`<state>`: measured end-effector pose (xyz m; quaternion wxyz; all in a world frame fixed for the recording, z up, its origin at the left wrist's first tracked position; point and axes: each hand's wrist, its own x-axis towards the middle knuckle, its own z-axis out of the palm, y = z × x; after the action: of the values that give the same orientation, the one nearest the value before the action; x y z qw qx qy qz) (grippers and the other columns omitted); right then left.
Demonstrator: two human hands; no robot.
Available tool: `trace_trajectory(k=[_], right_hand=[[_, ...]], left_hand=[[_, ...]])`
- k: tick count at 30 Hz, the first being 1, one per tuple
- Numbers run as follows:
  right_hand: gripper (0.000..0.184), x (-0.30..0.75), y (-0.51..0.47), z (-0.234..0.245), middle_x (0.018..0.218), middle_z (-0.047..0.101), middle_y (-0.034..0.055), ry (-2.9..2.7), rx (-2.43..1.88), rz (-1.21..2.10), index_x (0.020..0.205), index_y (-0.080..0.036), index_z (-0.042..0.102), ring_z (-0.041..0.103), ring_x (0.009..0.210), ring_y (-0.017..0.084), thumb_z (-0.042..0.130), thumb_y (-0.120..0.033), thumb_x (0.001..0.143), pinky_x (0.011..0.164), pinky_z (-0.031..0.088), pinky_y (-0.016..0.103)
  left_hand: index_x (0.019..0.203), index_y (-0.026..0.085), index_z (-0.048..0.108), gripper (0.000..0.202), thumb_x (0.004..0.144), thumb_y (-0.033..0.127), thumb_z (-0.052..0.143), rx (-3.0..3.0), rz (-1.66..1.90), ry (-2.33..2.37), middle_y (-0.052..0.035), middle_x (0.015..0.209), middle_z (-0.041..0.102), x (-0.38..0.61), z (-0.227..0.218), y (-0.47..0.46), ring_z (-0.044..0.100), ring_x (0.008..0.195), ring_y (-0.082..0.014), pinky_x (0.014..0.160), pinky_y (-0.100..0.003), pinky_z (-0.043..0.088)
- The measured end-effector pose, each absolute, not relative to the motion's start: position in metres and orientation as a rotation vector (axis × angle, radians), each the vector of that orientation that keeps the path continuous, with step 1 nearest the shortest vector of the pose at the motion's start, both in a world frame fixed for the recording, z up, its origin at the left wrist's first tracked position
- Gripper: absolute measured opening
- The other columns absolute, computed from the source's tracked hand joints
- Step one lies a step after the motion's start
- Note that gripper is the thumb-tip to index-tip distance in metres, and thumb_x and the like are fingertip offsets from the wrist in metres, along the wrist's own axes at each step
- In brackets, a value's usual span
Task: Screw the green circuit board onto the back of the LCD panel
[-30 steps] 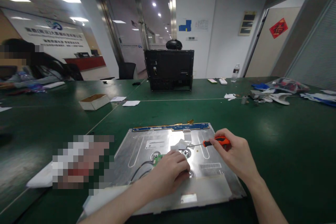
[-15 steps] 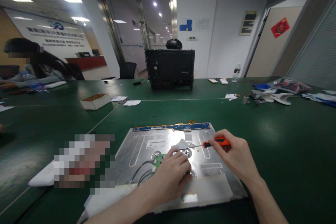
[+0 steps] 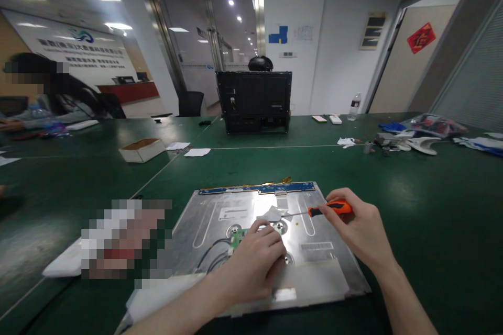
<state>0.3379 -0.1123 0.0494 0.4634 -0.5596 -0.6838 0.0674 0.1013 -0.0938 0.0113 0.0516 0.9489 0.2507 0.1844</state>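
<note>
Right hand (image 3: 359,225) clamped screwdriver (image 3: 330,208) in fingers, shaft low over metal panel (image 3: 302,233); panel lay flat on table (image 3: 251,165), presumably for support. Left hand (image 3: 259,256) partly covered green board (image 3: 236,239), likely steadying; grip hidden, couldn't tell.

Left hand (image 3: 257,259): held palm down, fingers curled.
Right hand (image 3: 359,225): thumb and fingers drawn into a pinch.
Forearms (image 3: 403,293): angled inward.

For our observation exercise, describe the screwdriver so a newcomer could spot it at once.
On the green table, find the silvery metal panel lying flat in the foreground. Over its right side, the right hand grips the screwdriver, its thin shaft pointing left. Its bright orange-and-black handle sets it apart from the blue circuit strip nearby.
</note>
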Motion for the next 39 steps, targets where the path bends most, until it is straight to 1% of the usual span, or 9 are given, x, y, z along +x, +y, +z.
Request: trace_trajectory(k=[6, 11, 15, 19, 22, 25, 27, 32, 39], right_hand=[[0.031, 0.339, -0.116, 0.051, 0.075, 0.064, 0.0004, -1.462, -1.276, 0.179, 0.09, -0.022, 0.055, 0.062, 0.062, 0.016, 0.07, -0.047, 0.078, 0.049, 0.051, 0.023], [0.027, 0.338, -0.119, 0.052, 0.073, 0.061, -0.0009, -1.401, -1.174, 0.211, 0.084, -0.021, 0.059, 0.06, 0.057, 0.014, 0.074, -0.042, 0.075, 0.047, 0.051, 0.022], [0.025, 0.338, -0.121, 0.05, 0.076, 0.063, 0.0007, -1.376, -1.139, 0.234, 0.092, -0.021, 0.063, 0.061, 0.055, 0.013, 0.072, -0.039, 0.078, 0.047, 0.052, 0.023], [0.037, 0.331, -0.126, 0.051, 0.078, 0.065, 0.0009, -1.296, -1.052, 0.341, 0.107, -0.023, 0.057, 0.064, 0.059, 0.016, 0.073, -0.037, 0.077, 0.049, 0.056, 0.025], [0.035, 0.324, -0.128, 0.054, 0.076, 0.065, -0.0008, -1.291, -0.937, 0.37, 0.099, -0.025, 0.054, 0.064, 0.061, 0.015, 0.076, -0.035, 0.074, 0.052, 0.055, 0.024], [0.025, 0.318, -0.129, 0.054, 0.074, 0.065, -0.0012, -1.41, -0.894, 0.356, 0.095, -0.024, 0.058, 0.064, 0.062, 0.015, 0.072, -0.036, 0.079, 0.056, 0.054, 0.024], [0.023, 0.315, -0.13, 0.052, 0.076, 0.066, -0.0005, -1.534, -0.894, 0.328, 0.102, -0.024, 0.059, 0.065, 0.065, 0.015, 0.067, -0.035, 0.084, 0.059, 0.054, 0.024], [0.038, 0.306, -0.135, 0.045, 0.091, 0.068, 0.0038, -1.785, -0.918, 0.156, 0.126, -0.024, 0.05, 0.065, 0.073, 0.016, 0.056, -0.031, 0.09, 0.068, 0.054, 0.027], [0.049, 0.293, -0.133, 0.036, 0.104, 0.067, 0.0084, -1.923, -0.919, -0.031, 0.142, -0.022, 0.032, 0.067, 0.084, 0.019, 0.044, -0.026, 0.095, 0.076, 0.055, 0.029]], left_hand=[[0.079, 0.02, 0.058, 0.011, 0.084, 0.013, 0.052, 2.856, 0.599, 0.796, -0.0018, 0.084, 0.065, 0.102, 0.01, -0.095, 0.057, 0.081, -0.0187, 0.095, -0.04, 0.034], [0.079, 0.021, 0.06, 0.01, 0.08, 0.012, 0.055, 2.835, 0.576, 0.783, -0.0003, 0.082, 0.065, 0.102, 0.01, -0.094, 0.057, 0.08, -0.0178, 0.096, -0.038, 0.033], [0.079, 0.021, 0.06, 0.012, 0.078, 0.011, 0.054, 2.831, 0.555, 0.778, -0.0005, 0.081, 0.065, 0.101, 0.012, -0.093, 0.057, 0.08, -0.0181, 0.096, -0.039, 0.033], [0.079, 0.021, 0.06, 0.013, 0.078, 0.011, 0.053, 2.83, 0.55, 0.776, -0.0013, 0.081, 0.065, 0.101, 0.013, -0.093, 0.057, 0.081, -0.0191, 0.095, -0.04, 0.034], [0.078, 0.021, 0.06, 0.013, 0.078, 0.01, 0.054, 2.824, 0.537, 0.78, -0.0005, 0.08, 0.064, 0.101, 0.014, -0.092, 0.057, 0.08, -0.0184, 0.095, -0.039, 0.034], [0.078, 0.021, 0.059, 0.011, 0.078, 0.01, 0.054, 2.809, 0.536, 0.778, 0.0001, 0.079, 0.064, 0.101, 0.013, -0.092, 0.057, 0.079, -0.0181, 0.095, -0.039, 0.033], [0.079, 0.02, 0.058, 0.01, 0.077, 0.011, 0.054, 2.809, 0.538, 0.784, -0.0003, 0.08, 0.064, 0.1, 0.012, -0.092, 0.057, 0.079, -0.0183, 0.094, -0.04, 0.033], [0.084, 0.021, 0.059, 0.012, 0.077, 0.011, 0.054, 2.811, 0.525, 0.769, -0.0014, 0.083, 0.064, 0.099, 0.01, -0.092, 0.057, 0.081, -0.0193, 0.093, -0.04, 0.034], [0.088, 0.022, 0.06, 0.017, 0.077, 0.011, 0.054, 2.787, 0.48, 0.76, -0.0015, 0.088, 0.065, 0.099, 0.011, -0.091, 0.058, 0.087, -0.0203, 0.094, -0.041, 0.033]])
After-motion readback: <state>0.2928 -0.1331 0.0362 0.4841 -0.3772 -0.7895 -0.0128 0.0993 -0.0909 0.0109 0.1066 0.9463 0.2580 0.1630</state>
